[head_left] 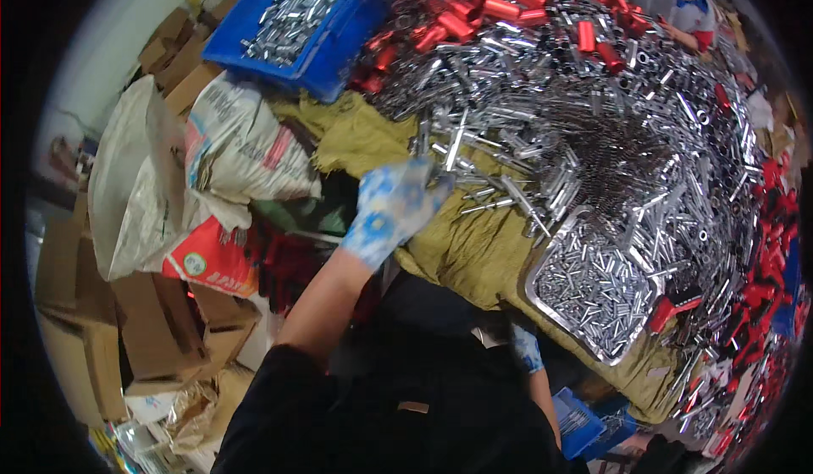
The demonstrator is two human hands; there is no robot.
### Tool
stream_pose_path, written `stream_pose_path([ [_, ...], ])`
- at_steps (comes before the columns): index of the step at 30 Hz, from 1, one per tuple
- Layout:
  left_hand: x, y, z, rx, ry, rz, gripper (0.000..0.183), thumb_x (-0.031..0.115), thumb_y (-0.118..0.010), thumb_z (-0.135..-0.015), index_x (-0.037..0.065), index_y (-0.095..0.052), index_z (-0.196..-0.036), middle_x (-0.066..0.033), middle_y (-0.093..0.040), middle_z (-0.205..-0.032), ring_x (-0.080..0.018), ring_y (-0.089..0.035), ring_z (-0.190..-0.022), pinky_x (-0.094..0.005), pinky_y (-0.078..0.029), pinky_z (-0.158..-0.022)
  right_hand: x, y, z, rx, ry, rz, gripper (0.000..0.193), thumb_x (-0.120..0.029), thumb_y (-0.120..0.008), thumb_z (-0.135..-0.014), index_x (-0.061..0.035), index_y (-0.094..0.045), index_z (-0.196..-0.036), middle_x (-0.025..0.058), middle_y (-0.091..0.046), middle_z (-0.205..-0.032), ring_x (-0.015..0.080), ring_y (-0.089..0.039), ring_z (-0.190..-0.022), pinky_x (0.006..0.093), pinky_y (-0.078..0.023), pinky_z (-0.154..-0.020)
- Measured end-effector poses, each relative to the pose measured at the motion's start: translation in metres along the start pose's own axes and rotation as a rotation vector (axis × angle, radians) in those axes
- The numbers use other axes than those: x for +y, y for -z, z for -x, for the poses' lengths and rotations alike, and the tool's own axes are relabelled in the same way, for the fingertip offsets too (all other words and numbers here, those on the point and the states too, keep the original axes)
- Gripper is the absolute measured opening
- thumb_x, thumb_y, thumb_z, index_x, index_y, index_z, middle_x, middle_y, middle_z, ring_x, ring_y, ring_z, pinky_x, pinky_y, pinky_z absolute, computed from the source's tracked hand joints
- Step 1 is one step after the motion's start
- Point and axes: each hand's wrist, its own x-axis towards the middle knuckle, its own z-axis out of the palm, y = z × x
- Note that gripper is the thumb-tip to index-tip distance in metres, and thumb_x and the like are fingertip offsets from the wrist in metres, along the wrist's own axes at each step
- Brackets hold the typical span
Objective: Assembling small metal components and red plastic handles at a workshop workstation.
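Observation:
My left hand [391, 210], in a white glove with blue patches, reaches over the edge of the yellow-olive woven sacking [466, 250]. Its fingers are smeared by motion, so I cannot tell whether they hold anything. Right beside its fingertips lie shiny metal tubes and rods [457, 140], part of a large heap. Lower down, close to my dark clothing, my right hand [526, 349] shows only in part, in a similar glove; its fingers are hidden. A metal tray [532, 292] full of small silvery pins sits on the sacking to the right.
A blue bin [254, 69] with short metal pieces stands at the upper left. Red cylinders [501, 8] top the heap. White sacks [246, 148] and cardboard boxes [157, 326] crowd the left. Smaller blue baskets [577, 423] sit at lower right. Another person [690, 13] is at the far right.

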Motion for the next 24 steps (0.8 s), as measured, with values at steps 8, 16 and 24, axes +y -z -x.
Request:
stream_pose_path([
  [8, 0.029, -0.023, -0.048, -0.007, 0.053, -0.004, 0.031, 0.038, -0.066, -0.079, 0.008, -0.069, -0.087, -0.0166, -0.067, -0.081, -0.0348, -0.066, -0.079, -0.0434, -0.052, -0.073, -0.078, 0.063, 0.119, 0.045, 0.162, 0.142, 0.035, -0.027, -0.054, -0.093, 0.0023, -0.064, -0.111, 0.0156, -0.069, -0.099, 0.0244, -0.066, -0.092, 0.0342, -0.048, -0.085],
  [16, 0.100, -0.021, 0.038, -0.421, -0.876, 0.323, 0.035, 0.046, -0.061, -0.083, 0.014, -0.066, -0.096, -0.0116, -0.065, -0.076, -0.0277, -0.067, -0.073, -0.0407, -0.052, -0.063, -0.126, 0.070, 0.089, 0.550, 0.485, -0.382, 0.032, -0.028, -0.057, -0.091, 0.0011, -0.064, -0.104, 0.0065, -0.064, -0.082, 0.0176, -0.059, -0.073, 0.0317, -0.048, -0.071],
  [24, 0.033, -0.049, -0.094, 0.113, -0.325, -0.152, 0.015, 0.025, -0.059, -0.082, 0.013, -0.067, -0.084, -0.0094, -0.066, -0.071, -0.0299, -0.065, -0.067, -0.0412, -0.052, -0.060, -0.129, 0.076, 0.071, 0.628, 0.363, -0.554, 0.032, -0.032, -0.059, -0.090, -0.0016, -0.062, -0.099, 0.0003, -0.056, -0.076, 0.0088, -0.050, -0.067, 0.0246, -0.041, -0.060],
])
